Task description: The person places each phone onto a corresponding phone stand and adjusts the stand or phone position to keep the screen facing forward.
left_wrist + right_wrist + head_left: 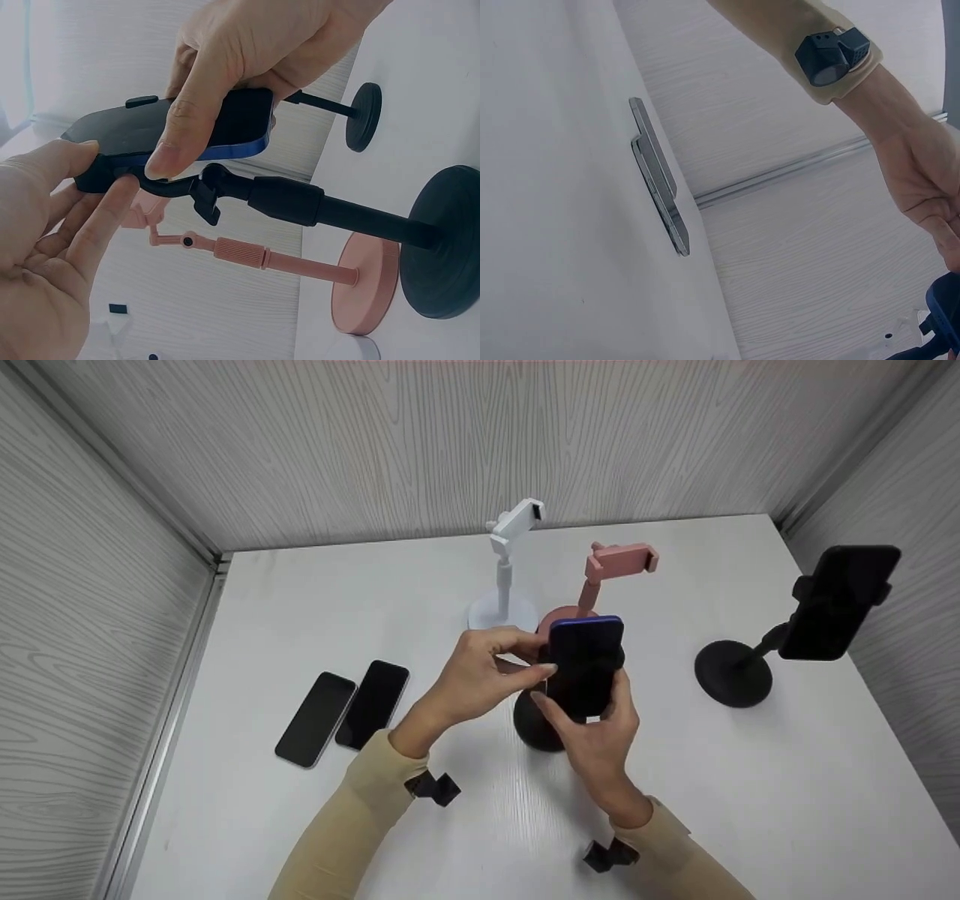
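Desk [225, 810]: seeing two loose phones [316, 720] lying flat, apparently awaiting mounting. Pinching a clamp [94, 178] with left fingers [519, 640]; passing a bare white stand [504, 585]; gripping the blue-edged phone [585, 664] in that clamp, on the middle stand [285, 199], with right fingers [556, 714], likely seating it; passing a bare pink stand [621, 561]; finding the far-right stand [733, 675] already loaded.

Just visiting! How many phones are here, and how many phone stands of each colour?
Phones: 4
Black stands: 2
Pink stand: 1
White stand: 1
Total: 8
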Demonstrator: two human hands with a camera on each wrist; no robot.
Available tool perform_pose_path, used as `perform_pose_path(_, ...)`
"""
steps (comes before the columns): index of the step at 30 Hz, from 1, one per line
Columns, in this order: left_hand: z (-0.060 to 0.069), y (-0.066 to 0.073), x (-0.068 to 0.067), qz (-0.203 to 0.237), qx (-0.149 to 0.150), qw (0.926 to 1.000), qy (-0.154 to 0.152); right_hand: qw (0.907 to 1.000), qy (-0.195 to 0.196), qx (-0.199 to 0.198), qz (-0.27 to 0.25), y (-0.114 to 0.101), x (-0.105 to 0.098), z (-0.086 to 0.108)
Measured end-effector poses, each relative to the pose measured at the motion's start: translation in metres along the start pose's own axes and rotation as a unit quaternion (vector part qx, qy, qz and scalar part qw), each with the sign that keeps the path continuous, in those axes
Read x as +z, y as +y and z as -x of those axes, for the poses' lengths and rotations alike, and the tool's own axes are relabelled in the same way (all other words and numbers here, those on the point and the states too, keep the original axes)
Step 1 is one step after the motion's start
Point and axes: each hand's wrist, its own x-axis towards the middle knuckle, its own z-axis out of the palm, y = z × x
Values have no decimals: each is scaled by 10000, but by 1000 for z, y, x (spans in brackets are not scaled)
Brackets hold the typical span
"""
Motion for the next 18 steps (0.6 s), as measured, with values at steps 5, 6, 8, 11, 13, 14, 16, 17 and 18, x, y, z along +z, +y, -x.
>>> perform_pose_path(5, -1, 1, -2, -15, -37, 10000, -49, 10000, -2, 14, -15, -1, 0, 0)
perform_pose_path(6, -1, 1, -2, -7, -45, 10000, -62, 10000, -16, 11, -33, -1, -1, 0)
perform_pose_path(8, -1, 1, -3, 2, -60, 9999, -81, 9999, -44, -12, -106, -1, -2, -1)
perform_pose_path(11, 0, 2, -4, -33, -81, 9999, -90, 9998, -95, -81, -183, -1, -5, -2)
perform_pose_path(13, 1, 1, -5, -67, -90, 9999, -87, 9996, -136, -149, -219, 0, -7, -2)
perform_pose_path(14, 1, 0, -5, -79, -93, 9999, -87, 9995, -162, -182, -220, 0, -7, -2)
perform_pose_path(16, 1, 0, -6, -75, -97, 9999, -101, 9992, -216, -261, -204, 1, -9, -3)
perform_pose_path(17, 1, -1, -6, -68, -96, 9999, -108, 9990, -249, -294, -205, 1, -10, -3)
perform_pose_path(18, 1, -1, -6, -64, -90, 9999, -112, 9989, -282, -325, -202, 2, -11, -3)
